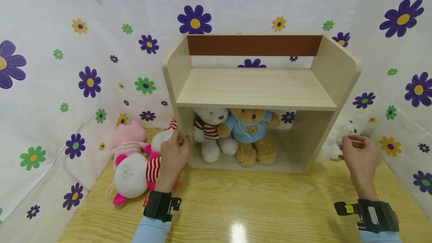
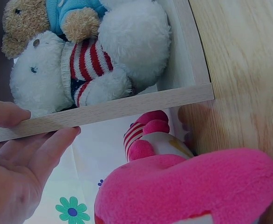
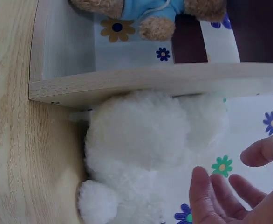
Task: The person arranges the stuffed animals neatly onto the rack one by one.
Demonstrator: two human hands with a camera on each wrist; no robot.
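Observation:
My left hand (image 1: 174, 155) grips the front edge of the left side panel (image 2: 104, 109) of a small wooden shelf (image 1: 256, 89). Its thumb lies on the inner face and the fingers on the outer face. To the right of the shelf my right hand (image 1: 361, 160) hangs in the air with loosely bent fingers, holding nothing. Behind it a white plush toy (image 3: 136, 135) sits against the shelf's outer right side. Inside the lower compartment a white teddy bear (image 1: 210, 134) in a striped sweater leans beside a brown teddy bear (image 1: 251, 134) in a blue hoodie.
Left of the shelf, several pink and white plush toys lie on the wooden table (image 1: 243, 201), among them a round white one (image 1: 131, 175) and a pink one (image 1: 129, 138). A flower-patterned cloth (image 1: 111, 36) hangs behind and at both sides.

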